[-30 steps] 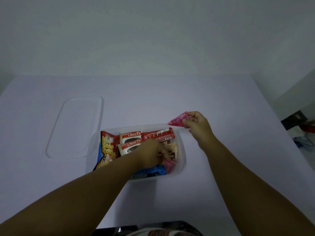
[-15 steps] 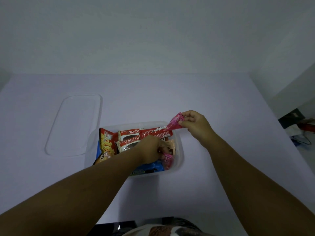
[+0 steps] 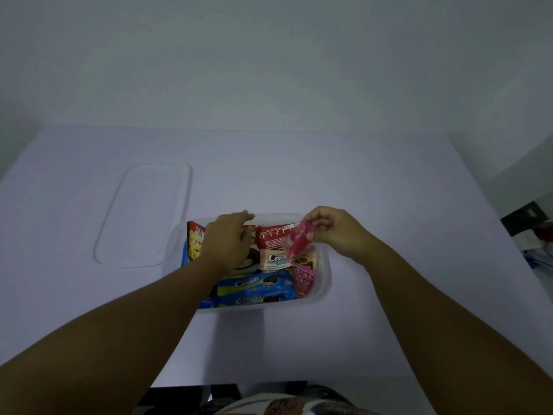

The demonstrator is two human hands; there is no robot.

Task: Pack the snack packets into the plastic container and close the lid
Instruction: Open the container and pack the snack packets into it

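A pink packet (image 3: 297,241) is pinched by the right hand (image 3: 335,230) over the plastic container (image 3: 324,274), while the left hand (image 3: 227,244) is laid flat, fingers spread, on the packed snacks.

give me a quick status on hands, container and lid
Right hand grip on pink packet over container. Left hand flat on packets inside. Lid off, on table left.
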